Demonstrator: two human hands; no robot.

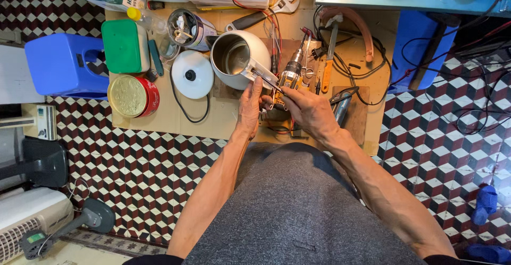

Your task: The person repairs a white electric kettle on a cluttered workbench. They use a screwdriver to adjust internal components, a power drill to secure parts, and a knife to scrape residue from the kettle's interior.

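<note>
A white electric kettle (pixel 237 57) stands open on the low wooden table (pixel 159 124), its metal inside showing. My left hand (pixel 249 108) rests against the kettle's handle (pixel 261 75) and holds it from below. My right hand (pixel 306 110) grips a slim tool whose tip reaches the handle's end. A small metal part with wires (pixel 291 74) sits just above both hands. The kettle's round white lid (pixel 191 74) lies to the left of the kettle.
A red round tin (pixel 133 96), a green box (pixel 125 46), a can of small parts (pixel 189 29) and a wrench (pixel 261 15) lie on the table. Tangled wires and pliers (pixel 327 57) spread to the right. A blue stool (pixel 64 65) stands left; fans sit lower left.
</note>
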